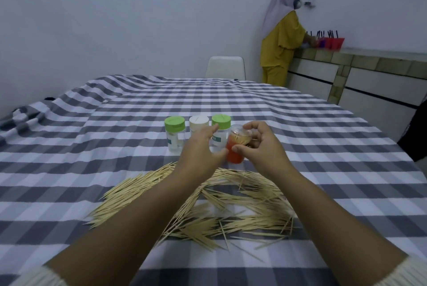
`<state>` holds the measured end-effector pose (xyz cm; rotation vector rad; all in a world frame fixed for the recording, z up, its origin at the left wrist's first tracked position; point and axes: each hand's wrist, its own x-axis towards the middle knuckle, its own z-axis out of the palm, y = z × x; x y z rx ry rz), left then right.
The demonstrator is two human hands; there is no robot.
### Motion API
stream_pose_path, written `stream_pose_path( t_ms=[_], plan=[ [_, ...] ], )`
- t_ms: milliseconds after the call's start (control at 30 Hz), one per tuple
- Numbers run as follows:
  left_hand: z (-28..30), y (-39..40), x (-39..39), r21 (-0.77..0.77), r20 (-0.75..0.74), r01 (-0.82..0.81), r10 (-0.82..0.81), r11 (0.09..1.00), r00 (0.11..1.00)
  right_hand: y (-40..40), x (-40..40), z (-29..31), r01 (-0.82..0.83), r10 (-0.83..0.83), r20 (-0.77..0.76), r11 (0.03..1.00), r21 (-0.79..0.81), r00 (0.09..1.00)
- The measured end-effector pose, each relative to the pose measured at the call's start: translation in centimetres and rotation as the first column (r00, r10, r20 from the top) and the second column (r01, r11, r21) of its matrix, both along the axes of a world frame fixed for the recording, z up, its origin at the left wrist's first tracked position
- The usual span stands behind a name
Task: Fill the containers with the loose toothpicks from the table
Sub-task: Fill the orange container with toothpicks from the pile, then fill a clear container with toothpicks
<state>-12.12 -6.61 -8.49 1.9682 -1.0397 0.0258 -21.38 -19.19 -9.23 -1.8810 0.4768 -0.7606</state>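
Right hand (258, 147) pinching tilted red container (235, 149), steadying it | left hand (201, 147) spread, thumb bracing it | loose toothpicks (208, 207) piled near for refilling

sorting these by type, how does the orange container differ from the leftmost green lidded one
The orange container has an orange body and clear lid; the leftmost green-lidded container has a clear body and green lid. The orange one is tilted, held by the right hand; the green-lidded one stands upright, untouched. Both hold toothpicks.
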Motion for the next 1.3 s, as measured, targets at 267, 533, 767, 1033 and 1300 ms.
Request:
stream_pose_path(
  t_ms=[267, 533, 767, 1033, 1300],
  plan=[
    [2.5, -6.0, 3.6, 0.229, 0.375, -0.119, 0.025, 0.966, 0.927, -4.9, 3.4, 0.4, 0.100, -0.106, -0.123, 0.994, -0.052, 0.987],
    [2.3, -8.2, 6.9, 0.546, 0.540, -0.290, -0.066, 0.786, 0.839, -7.5, 5.6, -0.3, 0.094, -0.107, -0.208, 0.993, -0.075, 0.972],
    [2.7, -7.7, 6.8, 0.494, 0.550, -0.280, -0.046, 0.823, 0.834, -8.0, 6.6, -1.2, 0.099, -0.109, -0.240, 0.994, -0.053, 0.965],
    [3.7, -5.3, 4.8, 0.309, 0.504, -0.153, -0.025, 0.938, 0.863, -6.7, 3.4, 0.4, 0.111, -0.122, -0.322, 0.992, -0.055, 0.939],
    [1.8, 0.9, 0.2, 0.071, 0.078, 0.093, -0.098, 0.993, 0.992, -0.3, -2.5, 2.7, -0.137, 0.151, -0.186, 0.987, 0.085, 0.971]
  ],
)
